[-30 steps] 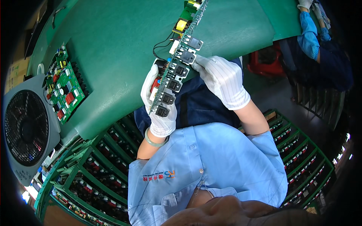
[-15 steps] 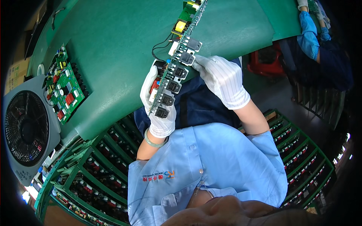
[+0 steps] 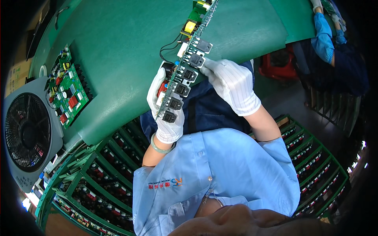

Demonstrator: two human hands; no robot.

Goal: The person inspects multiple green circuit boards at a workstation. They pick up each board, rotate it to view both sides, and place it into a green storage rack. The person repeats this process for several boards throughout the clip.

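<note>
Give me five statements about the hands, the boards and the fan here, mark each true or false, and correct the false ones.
1. The left hand holds a circuit board. True.
2. The right hand is beside the black components along the board's edge. True.
3. Both hands are bare. False: both wear white gloves.
4. A second board rests on the green table, near the gray fan. True.
5. The fan stands to the right of the circuit board in hand. False: it stands to its left, near the picture's left edge.
</note>
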